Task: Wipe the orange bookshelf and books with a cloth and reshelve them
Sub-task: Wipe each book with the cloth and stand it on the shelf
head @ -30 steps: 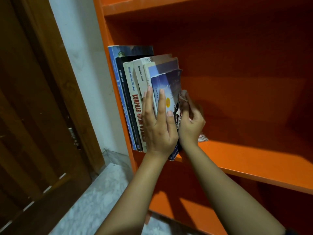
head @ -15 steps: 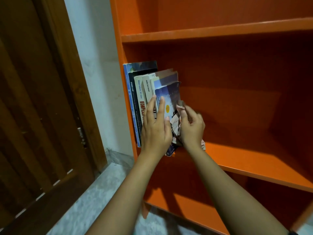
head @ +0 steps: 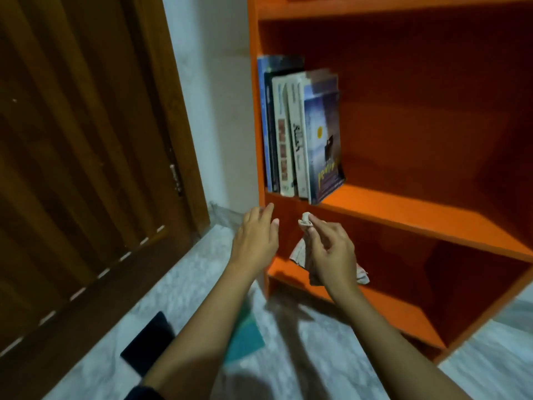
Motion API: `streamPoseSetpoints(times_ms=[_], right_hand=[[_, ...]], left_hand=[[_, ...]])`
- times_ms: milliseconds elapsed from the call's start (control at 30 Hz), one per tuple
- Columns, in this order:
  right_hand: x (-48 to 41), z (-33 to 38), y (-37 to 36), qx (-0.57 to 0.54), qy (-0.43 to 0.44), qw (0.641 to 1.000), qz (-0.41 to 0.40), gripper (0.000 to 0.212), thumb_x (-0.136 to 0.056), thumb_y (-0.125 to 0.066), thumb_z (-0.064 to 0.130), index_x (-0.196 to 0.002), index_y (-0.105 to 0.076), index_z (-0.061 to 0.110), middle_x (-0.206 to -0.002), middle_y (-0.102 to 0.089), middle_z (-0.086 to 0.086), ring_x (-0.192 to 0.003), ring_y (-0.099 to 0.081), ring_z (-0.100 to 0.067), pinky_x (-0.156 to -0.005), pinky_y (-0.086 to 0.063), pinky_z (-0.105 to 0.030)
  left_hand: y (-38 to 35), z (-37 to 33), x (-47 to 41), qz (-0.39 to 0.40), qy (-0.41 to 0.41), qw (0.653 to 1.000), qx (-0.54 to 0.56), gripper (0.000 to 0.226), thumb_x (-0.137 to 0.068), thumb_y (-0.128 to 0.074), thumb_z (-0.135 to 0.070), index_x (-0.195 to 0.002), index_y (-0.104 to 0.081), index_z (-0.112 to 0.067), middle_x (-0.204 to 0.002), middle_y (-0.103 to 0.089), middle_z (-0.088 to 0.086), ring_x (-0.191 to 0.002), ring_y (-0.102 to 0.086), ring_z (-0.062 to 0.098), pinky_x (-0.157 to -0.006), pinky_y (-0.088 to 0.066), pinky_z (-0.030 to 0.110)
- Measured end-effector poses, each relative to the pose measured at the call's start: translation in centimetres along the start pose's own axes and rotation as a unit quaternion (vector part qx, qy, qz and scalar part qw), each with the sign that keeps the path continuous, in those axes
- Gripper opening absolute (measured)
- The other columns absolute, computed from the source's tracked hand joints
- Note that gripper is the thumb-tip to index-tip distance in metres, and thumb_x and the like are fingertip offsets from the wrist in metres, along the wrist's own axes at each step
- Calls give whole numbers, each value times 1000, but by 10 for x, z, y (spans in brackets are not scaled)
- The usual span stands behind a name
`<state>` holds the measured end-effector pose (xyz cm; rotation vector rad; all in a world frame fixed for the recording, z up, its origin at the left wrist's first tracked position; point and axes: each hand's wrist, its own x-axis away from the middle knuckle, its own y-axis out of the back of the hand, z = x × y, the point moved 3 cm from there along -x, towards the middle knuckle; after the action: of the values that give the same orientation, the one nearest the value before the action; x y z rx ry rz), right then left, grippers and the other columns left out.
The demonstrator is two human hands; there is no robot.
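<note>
A dark wooden door (head: 72, 168) fills the nine o'clock side of the view. At seven o'clock a flat black thing (head: 147, 345) lies on the pale marbled floor (head: 331, 365). Just at its three o'clock lies a blurred teal thing (head: 248, 339), partly behind the left forearm. The left hand (head: 255, 241) hovers near the centre, before the lower left edge of the orange bookshelf (head: 418, 217), its fingers loosely spread and holding nothing. At its twelve o'clock a row of books (head: 300, 134) stands on a shelf, packed against the left side wall; the outermost, blue-covered one leans a little. At the left hand's three o'clock, apart from it, the right hand (head: 331, 255) pinches the cloth (head: 298, 252) between thumb and fingers. A bit of it pokes above the fingertips and the rest hangs crumpled under the palm, at six o'clock of the books.
</note>
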<state>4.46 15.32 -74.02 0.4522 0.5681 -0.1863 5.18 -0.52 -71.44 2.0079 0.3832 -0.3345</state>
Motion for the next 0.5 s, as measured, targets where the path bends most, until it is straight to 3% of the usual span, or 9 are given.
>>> streamPoseSetpoints(times_ms=[100,200,333,433,500], right_hand=[[48,-31,-33,49,-53,995,67,27,-92,-57,21,-118,-66,23,-97,-62,-2,-92,-59,-19,-74,-48,-34],[84,-66,-68,100,-108,978,146,28,-94,-54,24,-120,-65,22,-102,-62,-8,-96,-58,-26,-75,-45,-34],[116,-104,-113,146,-160,945,245,28,-96,-49,30,-118,-65,26,-110,-62,-8,-100,-57,-26,-78,-46,-34],[137,-136,-148,166,-182,921,303,24,-96,-45,31,-99,-69,29,-95,-62,-6,-88,-59,-25,-70,-47,-33],[151,-153,-165,163,-190,910,330,25,-96,-43,35,-87,-66,29,-85,-60,0,-78,-58,-21,-63,-45,-31]], left_hand=[[-35,44,40,101,84,991,-34,41,-101,-32,-34,-136,-40,-15,-133,-44,9,-123,-42,24,-97,-40,37],[-72,95,80,208,175,962,-39,45,-100,-34,-35,-140,-35,-15,-141,-38,11,-128,-39,27,-102,-37,40],[-118,157,116,234,206,948,-62,39,-85,-66,-32,-118,-59,-12,-123,-54,22,-104,-57,37,-85,-51,43],[-157,201,143,328,299,895,-51,45,-96,-46,-31,-134,-42,-7,-135,-45,21,-119,-48,36,-97,-42,40],[-175,219,156,341,325,882,-2,44,-101,-36,-26,-139,-33,-5,-141,-39,21,-124,-43,37,-97,-37,40]])
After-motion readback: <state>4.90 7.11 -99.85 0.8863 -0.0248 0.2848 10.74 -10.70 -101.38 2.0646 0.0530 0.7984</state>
